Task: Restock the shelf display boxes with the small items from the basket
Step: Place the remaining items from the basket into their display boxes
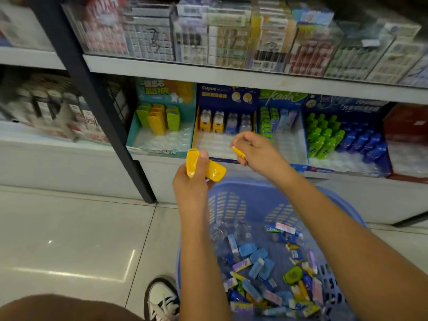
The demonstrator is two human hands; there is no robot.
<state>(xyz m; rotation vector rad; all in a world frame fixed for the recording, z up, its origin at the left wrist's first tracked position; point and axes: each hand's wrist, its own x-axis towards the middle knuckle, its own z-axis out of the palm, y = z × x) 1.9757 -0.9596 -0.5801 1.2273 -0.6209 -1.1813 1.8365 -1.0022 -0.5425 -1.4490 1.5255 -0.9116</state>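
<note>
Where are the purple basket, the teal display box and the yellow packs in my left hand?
purple basket [238, 183]: head view, far rim.
teal display box [133, 132]: head view, left wall.
yellow packs [217, 172]: head view, right pack.

Yellow packets [205, 167], small yellow piece [238, 152] held above lilac basket [254, 188] of mixed items [259, 262]; teal display box [132, 133] half full.
</note>
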